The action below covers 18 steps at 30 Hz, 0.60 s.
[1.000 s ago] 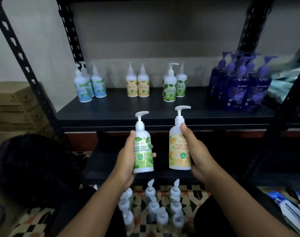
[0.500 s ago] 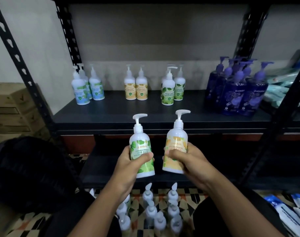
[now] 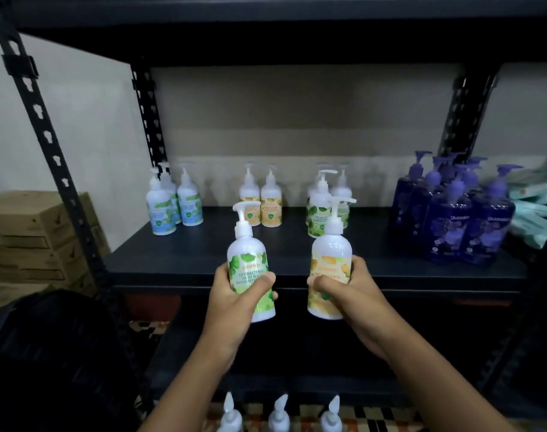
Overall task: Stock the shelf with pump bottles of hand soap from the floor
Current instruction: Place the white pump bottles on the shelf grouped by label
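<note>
Holding: the left hand (image 3: 234, 294) wraps fingers and thumb around a green-leaf bottle (image 3: 249, 266). The right hand (image 3: 356, 291) wraps around a yellow bottle (image 3: 330, 260).
Where: both bottles are up in the air in front of the black shelf (image 3: 203, 257), side by side, not touching.
On the shelf: white bottles (image 3: 270, 202) stand at the back, purple bottles (image 3: 453, 219) on the right.
Down low: the pump tops of the floor bottles (image 3: 278, 413) show between the arms.
</note>
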Motion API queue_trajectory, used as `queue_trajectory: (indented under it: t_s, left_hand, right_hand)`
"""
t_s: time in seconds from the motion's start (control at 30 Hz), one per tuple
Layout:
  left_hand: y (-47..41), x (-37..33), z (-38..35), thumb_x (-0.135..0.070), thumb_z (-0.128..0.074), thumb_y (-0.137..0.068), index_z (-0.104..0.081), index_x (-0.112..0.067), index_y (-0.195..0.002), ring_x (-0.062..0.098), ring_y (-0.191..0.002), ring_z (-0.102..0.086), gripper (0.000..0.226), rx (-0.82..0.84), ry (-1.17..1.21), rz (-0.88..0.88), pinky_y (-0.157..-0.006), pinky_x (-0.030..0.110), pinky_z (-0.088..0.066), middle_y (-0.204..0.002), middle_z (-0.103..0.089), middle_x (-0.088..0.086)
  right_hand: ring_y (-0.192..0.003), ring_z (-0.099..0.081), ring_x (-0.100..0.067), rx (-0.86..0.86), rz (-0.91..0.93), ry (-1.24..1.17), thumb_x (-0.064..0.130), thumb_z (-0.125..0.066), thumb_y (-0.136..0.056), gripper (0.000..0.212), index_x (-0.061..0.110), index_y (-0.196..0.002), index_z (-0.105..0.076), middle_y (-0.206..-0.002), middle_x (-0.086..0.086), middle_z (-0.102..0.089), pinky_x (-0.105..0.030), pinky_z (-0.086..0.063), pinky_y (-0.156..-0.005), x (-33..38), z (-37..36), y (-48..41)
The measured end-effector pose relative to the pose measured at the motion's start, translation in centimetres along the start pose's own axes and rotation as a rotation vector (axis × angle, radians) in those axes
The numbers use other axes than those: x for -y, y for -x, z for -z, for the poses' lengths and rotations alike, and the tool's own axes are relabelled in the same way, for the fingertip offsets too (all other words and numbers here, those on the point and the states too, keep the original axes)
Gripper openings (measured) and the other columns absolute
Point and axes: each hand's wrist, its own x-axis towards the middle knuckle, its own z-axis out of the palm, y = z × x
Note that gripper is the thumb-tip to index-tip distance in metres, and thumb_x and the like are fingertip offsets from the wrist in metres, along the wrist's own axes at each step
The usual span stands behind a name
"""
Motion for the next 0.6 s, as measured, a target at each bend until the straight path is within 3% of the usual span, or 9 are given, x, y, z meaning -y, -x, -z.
queue_trajectory:
  t_s: [0.23,0.37,0.47,0.6]
  left_hand:
    - [-7.5,-1.6,1.7,-0.015,-0.079,-0.084,-0.061,-0.015,-0.112,0.029,-0.083,-0.076,0.034,-0.082,-0.030,-0.092,-0.071,0.043,-0.063,-0.097,-0.074,0.011]
    - [-10.6,-1.3,3.9,-0.019,-0.081,-0.082,-0.065,-0.018,-0.110,0.028,-0.086,-0.076,0.032,-0.133,-0.032,-0.110,-0.072,0.043,-0.063,-0.097,-0.075,0.008]
    - [-12.4,-1.6,5.1,-0.018,-0.080,-0.083,-0.065,-0.017,-0.108,0.029,-0.085,-0.076,0.029,-0.159,0.007,-0.112,-0.067,0.038,-0.062,-0.093,-0.075,0.006]
    - [-13.6,-1.2,6.1,-0.019,-0.079,-0.083,-0.065,-0.016,-0.108,0.029,-0.084,-0.076,0.029,-0.184,0.045,-0.095,-0.064,0.036,-0.061,-0.088,-0.074,0.002]
  right_hand:
    - [-0.096,-0.072,-0.023,0.042,0.103,0.019,0.024,-0.086,-0.071,0.052,0.020,-0.116,-0.059,-0.105,-0.008,-0.073,-0.044,-0.060,-0.086,2.4,-4.3,-8.0]
    - [-0.094,-0.074,-0.018,0.022,0.153,0.065,0.019,-0.084,-0.078,0.040,0.020,-0.113,-0.063,-0.102,-0.001,-0.076,-0.038,-0.061,-0.082,1.9,-7.0,-12.8]
    - [-0.087,-0.074,-0.009,0.022,0.166,0.107,0.018,-0.083,-0.080,0.039,0.025,-0.111,-0.062,-0.098,0.004,-0.076,-0.023,-0.056,-0.071,1.0,-8.9,-15.8]
    - [-0.093,-0.069,-0.007,0.043,0.140,0.151,0.019,-0.084,-0.079,0.051,0.026,-0.118,-0.052,-0.108,0.006,-0.070,-0.022,-0.054,-0.076,-0.6,-11.1,-18.8]
